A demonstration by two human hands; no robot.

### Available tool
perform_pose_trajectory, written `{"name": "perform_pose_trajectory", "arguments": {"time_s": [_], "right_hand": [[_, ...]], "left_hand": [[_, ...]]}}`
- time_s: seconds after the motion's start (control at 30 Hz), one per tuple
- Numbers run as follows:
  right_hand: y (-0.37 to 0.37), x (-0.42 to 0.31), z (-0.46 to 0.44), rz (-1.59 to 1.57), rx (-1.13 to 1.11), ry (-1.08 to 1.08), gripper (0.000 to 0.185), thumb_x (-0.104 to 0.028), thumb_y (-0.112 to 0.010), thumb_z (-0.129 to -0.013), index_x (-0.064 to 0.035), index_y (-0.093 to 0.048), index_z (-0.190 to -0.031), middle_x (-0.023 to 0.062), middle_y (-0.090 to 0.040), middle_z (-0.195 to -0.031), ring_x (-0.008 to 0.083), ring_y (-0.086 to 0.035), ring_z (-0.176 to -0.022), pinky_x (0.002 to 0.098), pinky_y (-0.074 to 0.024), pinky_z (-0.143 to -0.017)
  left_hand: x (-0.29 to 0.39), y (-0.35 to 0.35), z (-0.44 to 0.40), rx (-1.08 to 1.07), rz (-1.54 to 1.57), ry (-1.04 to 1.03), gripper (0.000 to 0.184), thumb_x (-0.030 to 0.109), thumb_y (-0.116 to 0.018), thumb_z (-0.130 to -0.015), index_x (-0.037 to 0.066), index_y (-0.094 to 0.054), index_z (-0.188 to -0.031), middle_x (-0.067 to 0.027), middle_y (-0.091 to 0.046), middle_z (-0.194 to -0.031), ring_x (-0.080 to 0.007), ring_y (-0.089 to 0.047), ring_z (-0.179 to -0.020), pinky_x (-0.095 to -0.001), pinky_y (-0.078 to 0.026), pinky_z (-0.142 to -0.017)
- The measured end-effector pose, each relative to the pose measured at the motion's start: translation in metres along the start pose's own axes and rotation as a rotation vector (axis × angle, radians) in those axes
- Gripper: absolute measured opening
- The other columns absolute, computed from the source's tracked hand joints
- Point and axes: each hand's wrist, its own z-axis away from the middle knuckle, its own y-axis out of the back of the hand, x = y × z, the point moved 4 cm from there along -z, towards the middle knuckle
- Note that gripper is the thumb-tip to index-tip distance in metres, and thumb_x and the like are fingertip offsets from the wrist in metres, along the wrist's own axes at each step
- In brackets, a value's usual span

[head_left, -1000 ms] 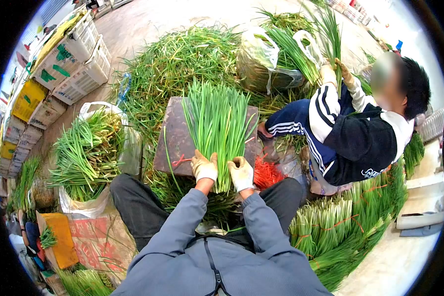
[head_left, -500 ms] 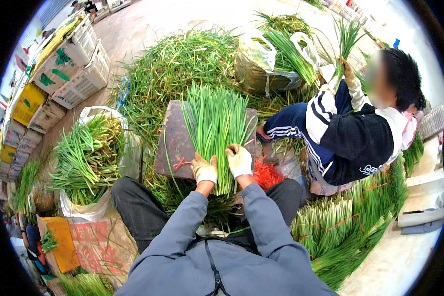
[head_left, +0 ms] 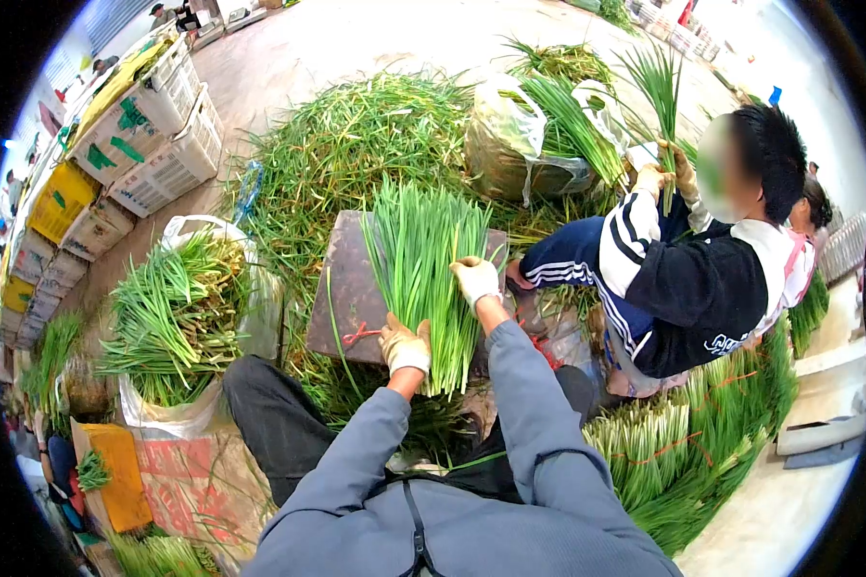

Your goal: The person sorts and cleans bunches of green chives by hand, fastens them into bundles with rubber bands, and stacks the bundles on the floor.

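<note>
A thick bunch of green chives [head_left: 416, 255] lies across a dark square board [head_left: 332, 308] before my knees, its pale cut ends toward me. My left hand [head_left: 406, 346], in a cream work glove, grips the bunch's left side near those ends. Higher up on the right edge, my gloved right hand [head_left: 477, 281] has its fingers curled on the outer stalks. A red tie [head_left: 361, 334] rests on the board just left of my left hand. My right forearm hides most of a pile of red ties [head_left: 546, 354].
Loose leaves [head_left: 356, 144] are heaped beyond the board. At left stand a bag of chives [head_left: 178, 308] and stacked crates [head_left: 154, 159]. A seated co-worker [head_left: 693, 269] on the right holds chives in gloved hands; tied bunches [head_left: 664, 442] stand behind my right knee.
My right hand has moved up along the bunch's right edge, away from the cut ends. My left hand stays low on the bunch. The co-worker's bunch has shifted left.
</note>
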Motion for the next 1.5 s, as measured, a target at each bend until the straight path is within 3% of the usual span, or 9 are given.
{"name": "perform_pose_trajectory", "arguments": {"time_s": [0.1,0.13,0.23,0.8,1.07,1.13,1.2,1.27,1.5], "right_hand": [[0.011,0.013,0.007,-0.419,0.008,-0.053,0.018,-0.016,-0.071,-0.089,-0.0052,-0.072,-0.104,-0.0015,-0.064,-0.074,0.0062,-0.052,-0.054,0.0226,-0.0402,-0.046],[0.021,0.011,0.013,-0.511,0.013,-0.052,0.023,-0.018,-0.075,-0.086,-0.002,-0.074,-0.103,0.0006,-0.07,-0.085,0.0103,-0.06,-0.071,0.0255,-0.048,-0.064],[0.047,-0.001,0.046,-0.664,0.097,0.02,0.02,-0.018,-0.072,-0.093,-0.0046,-0.071,-0.107,0.0004,-0.067,-0.077,0.0075,-0.059,-0.059,0.0215,-0.0449,-0.05],[0.058,-0.038,0.133,-0.879,-0.062,0.157,0.009,-0.008,-0.063,-0.098,-0.0068,-0.063,-0.107,0.0046,-0.071,-0.093,0.0121,-0.066,-0.077,0.0266,-0.0543,-0.065],[0.129,-0.123,0.22,-1.11,-0.456,0.392,0.013,-0.022,-0.057,-0.102,-0.0091,-0.056,-0.105,-0.0012,-0.045,-0.062,0.0087,-0.043,-0.049,0.0255,-0.0282,-0.04],[0.131,-0.117,0.229,-1.001,-0.642,0.297,0.028,-0.024,-0.065,-0.096,-0.0026,-0.056,-0.111,0.0,-0.05,-0.066,0.0076,-0.043,-0.049,0.0232,-0.0285,-0.042],[0.106,-0.101,0.203,-0.116,-0.492,0.321,0.048,-0.025,-0.072,-0.089,0.0015,-0.056,-0.126,0.0059,-0.059,-0.078,0.0138,-0.055,-0.06,0.0263,-0.0436,-0.053],[0.065,-0.035,0.165,0.294,-0.32,0.385,0.071,-0.03,-0.077,-0.083,0.005,-0.049,-0.138,0.0215,-0.067,-0.12,0.0289,-0.065,-0.11,0.0353,-0.0488,-0.097],[0.005,0.037,0.137,0.754,-0.36,0.165,0.04,-0.034,-0.067,-0.089,-0.0039,-0.066,-0.116,0.0243,-0.069,-0.105,0.0416,-0.066,-0.099,0.0429,-0.0529,-0.086]], "left_hand": [[-0.004,-0.003,-0.001,-0.007,-0.013,-0.02,0.091,0.056,-0.062,-0.09,-0.007,-0.032,-0.148,-0.0329,-0.05,-0.133,-0.047,-0.051,-0.121,-0.0498,-0.041,-0.106],[-0.002,0.0,-0.001,-0.015,-0.007,-0.024,0.091,0.057,-0.061,-0.09,-0.008,-0.033,-0.147,-0.0335,-0.05,-0.134,-0.0471,-0.051,-0.121,-0.0496,-0.041,-0.106],[0.0,0.0,0.0,-0.016,-0.028,-0.026,0.093,0.059,-0.06,-0.09,-0.008,-0.033,-0.148,-0.0336,-0.049,-0.136,-0.0464,-0.051,-0.123,-0.0492,-0.041,-0.106],[0.021,0.02,0.011,-0.159,-0.071,0.055,0.144,0.082,-0.074,-0.06,-0.008,-0.012,-0.155,-0.0312,-0.033,-0.153,-0.0415,-0.033,-0.144,-0.0439,-0.033,-0.117],[0.025,0.029,0.017,-0.153,-0.17,0.042,0.137,0.066,-0.083,-0.062,-0.006,-0.012,-0.156,-0.0237,-0.04,-0.149,-0.0366,-0.041,-0.137,-0.0403,-0.038,-0.113],[0.025,0.027,0.017,-0.147,-0.175,0.03,0.137,0.065,-0.083,-0.062,-0.005,-0.012,-0.156,-0.0233,-0.04,-0.149,-0.0363,-0.041,-0.137,-0.0398,-0.038,-0.113],[0.025,0.031,0.019,-0.139,-0.139,0.037,0.137,0.065,-0.083,-0.062,-0.005,-0.013,-0.156,-0.0229,-0.041,-0.148,-0.0364,-0.041,-0.137,-0.0401,-0.038,-0.113],[0.024,0.028,0.018,-0.132,-0.14,0.024,0.137,0.064,-0.084,-0.061,-0.005,-0.013,-0.156,-0.023,-0.042,-0.148,-0.0361,-0.042,-0.137,-0.0403,-0.038,-0.112],[0.022,0.027,0.017,-0.116,-0.145,0.03,0.134,0.061,-0.085,-0.063,-0.004,-0.014,-0.156,-0.0231,-0.04,-0.15,-0.0356,-0.04,-0.139,-0.0395,-0.038,-0.113]]}}
